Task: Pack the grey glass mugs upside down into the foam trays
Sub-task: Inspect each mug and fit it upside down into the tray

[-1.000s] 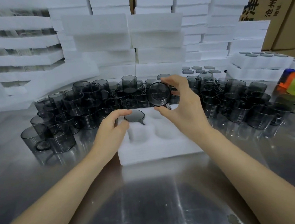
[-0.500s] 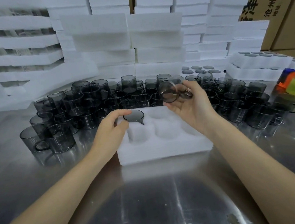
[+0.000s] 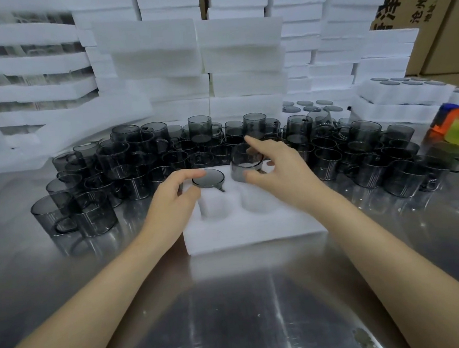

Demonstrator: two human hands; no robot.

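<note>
Though just behind tray (image 3: 255,234), loose mugs (image 3: 143,153).

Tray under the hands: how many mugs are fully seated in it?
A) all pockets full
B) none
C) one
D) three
C: there is only one seated mug, base up, in the far-left pocket of the foam tray. The right hand holds a second mug at the next pocket, not down in it, and the two near pockets in view show bare foam.
</note>
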